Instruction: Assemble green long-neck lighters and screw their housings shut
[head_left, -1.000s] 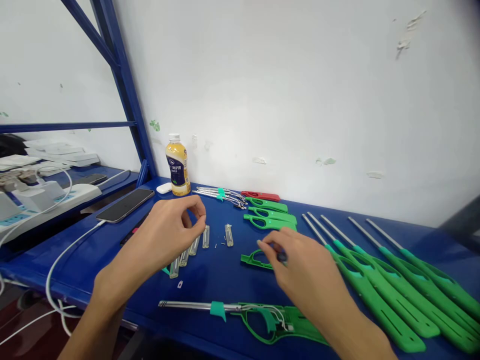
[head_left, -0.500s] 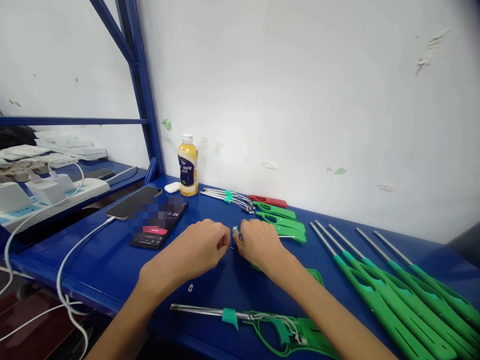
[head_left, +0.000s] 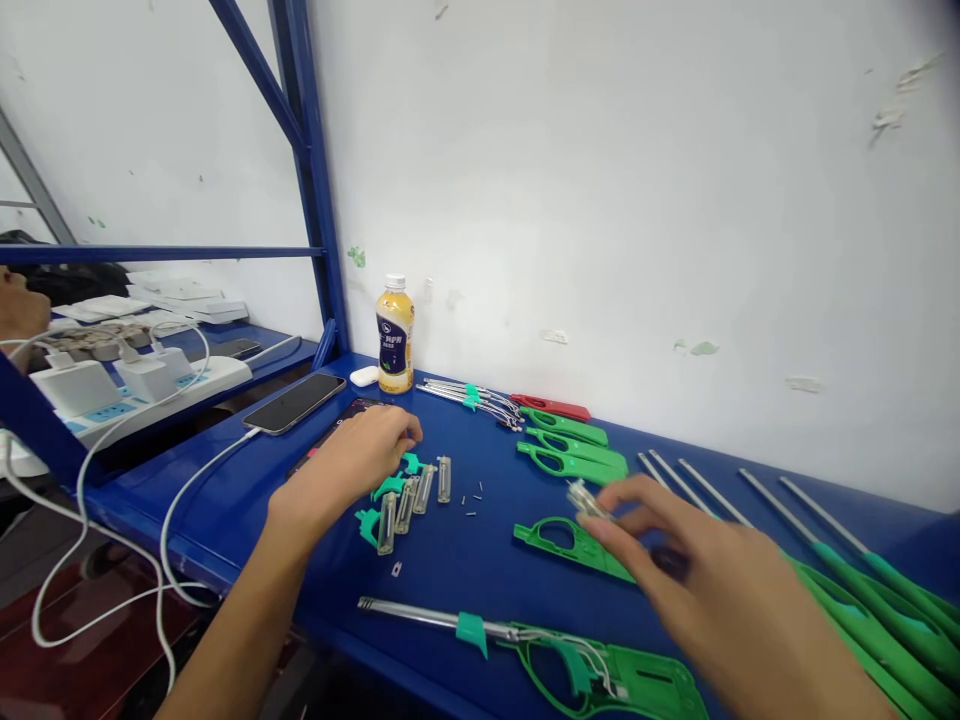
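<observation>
My left hand [head_left: 358, 452] rests on the blue table [head_left: 247, 500], fingers curled over small green parts [head_left: 390, 488] beside a row of clear tubes [head_left: 409, 495]. Whether the fingers grip anything is hidden. My right hand [head_left: 705, 580] is raised near the camera and pinches a small clear tube [head_left: 583, 497] between thumb and fingertips, above a green handle shell [head_left: 570, 545]. A partly built green lighter [head_left: 555, 655] with a metal rod and wires lies along the front edge.
Several finished green long lighters [head_left: 862, 590] lie at the right. More green and red handle shells [head_left: 570, 440] and metal rods [head_left: 469, 395] sit near the wall by a yellow bottle [head_left: 394, 335]. A phone [head_left: 294, 402] on a white cable lies left, by power strips.
My hands have parted. The right hand pulled back toward me with a clear tube; the left moved left onto the green parts. The view shifted slightly left.
</observation>
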